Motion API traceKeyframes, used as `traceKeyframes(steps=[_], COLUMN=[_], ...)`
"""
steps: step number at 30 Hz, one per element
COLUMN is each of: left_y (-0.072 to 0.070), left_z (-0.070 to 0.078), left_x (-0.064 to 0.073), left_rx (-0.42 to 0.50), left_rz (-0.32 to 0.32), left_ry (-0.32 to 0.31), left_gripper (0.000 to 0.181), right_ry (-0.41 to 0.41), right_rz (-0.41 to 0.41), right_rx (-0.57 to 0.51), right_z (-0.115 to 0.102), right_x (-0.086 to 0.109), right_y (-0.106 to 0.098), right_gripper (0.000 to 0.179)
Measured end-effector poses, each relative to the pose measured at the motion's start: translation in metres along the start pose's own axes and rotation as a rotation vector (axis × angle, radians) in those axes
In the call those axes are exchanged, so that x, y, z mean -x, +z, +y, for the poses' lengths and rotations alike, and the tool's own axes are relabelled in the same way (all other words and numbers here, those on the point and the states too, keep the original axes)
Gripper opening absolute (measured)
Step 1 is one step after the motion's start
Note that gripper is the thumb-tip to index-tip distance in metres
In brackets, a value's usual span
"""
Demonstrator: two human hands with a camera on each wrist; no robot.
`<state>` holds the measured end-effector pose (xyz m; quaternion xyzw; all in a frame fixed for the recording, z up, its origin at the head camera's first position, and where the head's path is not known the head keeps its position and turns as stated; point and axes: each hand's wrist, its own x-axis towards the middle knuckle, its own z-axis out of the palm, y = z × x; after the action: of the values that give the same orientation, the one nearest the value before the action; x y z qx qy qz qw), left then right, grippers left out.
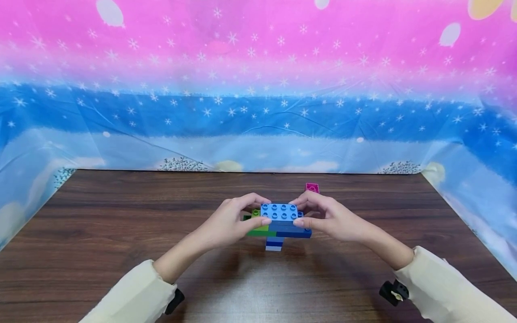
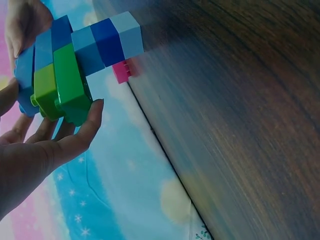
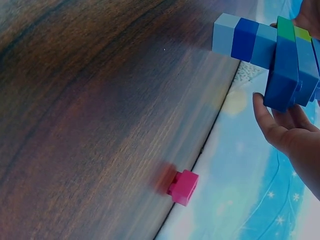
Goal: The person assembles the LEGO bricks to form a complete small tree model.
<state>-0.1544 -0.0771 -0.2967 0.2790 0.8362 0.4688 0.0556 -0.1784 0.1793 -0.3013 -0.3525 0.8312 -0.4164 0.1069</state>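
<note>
A stack of toy building bricks stands between both hands, upright on a narrow column. Its top is a light blue brick [image 1: 278, 211] with two rows of studs. My left hand [image 1: 232, 220] grips the top brick's left end, thumb in front and fingers behind. On the right end, my right hand [image 1: 337, 219] holds it the same way. Under it lie a lime brick [image 2: 46, 90] and a blue brick [image 3: 306, 62], then a green brick [image 2: 71, 80] beside a dark blue brick [image 3: 281, 75]. The column has blue, darker blue and pale blue bricks [image 3: 224, 35].
A small pink brick [image 1: 312, 187] lies on the brown wooden table [image 1: 133, 224] behind my right hand, its hollow underside up. A pink and blue snowflake-patterned cloth [image 1: 258, 112] hangs along the table's back edge and sides.
</note>
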Motion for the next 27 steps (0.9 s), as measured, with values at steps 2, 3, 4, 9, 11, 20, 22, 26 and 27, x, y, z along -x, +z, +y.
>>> traceKeyframes(steps=[2, 3, 4, 9, 11, 20, 22, 26, 27], left_y=[0.0005, 0.0008, 0.0012, 0.0029, 0.0034, 0.0042, 0.0044, 0.0050, 0.0051], left_z=[-0.0002, -0.0003, -0.0005, -0.0012, -0.0013, -0.0015, -0.0016, -0.0016, -0.0016], left_x=[0.0000, 0.0000, -0.0001, -0.0001, 0.0001, 0.0011, 0.0012, 0.0015, 0.0016], left_rx=[0.007, 0.014, 0.019, 0.033, 0.033, 0.006, 0.007, -0.011, -0.020], left_rz=[0.005, 0.007, 0.010, 0.023, 0.026, 0.038, 0.039, 0.047, 0.051], left_ry=[-0.008, -0.009, -0.008, -0.005, -0.008, -0.003, -0.003, -0.004, -0.006], left_gripper=[0.032, 0.032, 0.032, 0.031, 0.032, 0.033, 0.033, 0.034, 0.035], right_ry=[-0.003, -0.002, -0.004, -0.004, 0.000, 0.035, 0.046, 0.045, 0.044], right_rz=[0.001, 0.002, 0.003, 0.007, 0.010, 0.012, 0.013, 0.014, 0.015], right_rx=[-0.002, -0.003, -0.004, -0.013, -0.015, -0.006, 0.001, 0.005, 0.007], right_z=[0.0001, 0.0002, 0.0004, 0.0015, 0.0014, -0.0005, -0.0008, -0.0006, -0.0005], right_x=[-0.0004, -0.0005, -0.0006, -0.0002, 0.0001, 0.0011, 0.0016, 0.0023, 0.0024], right_y=[-0.0003, -0.0004, -0.0005, -0.0002, 0.0001, 0.0022, 0.0029, 0.0044, 0.0046], right_gripper=[0.030, 0.029, 0.029, 0.029, 0.030, 0.031, 0.032, 0.032, 0.032])
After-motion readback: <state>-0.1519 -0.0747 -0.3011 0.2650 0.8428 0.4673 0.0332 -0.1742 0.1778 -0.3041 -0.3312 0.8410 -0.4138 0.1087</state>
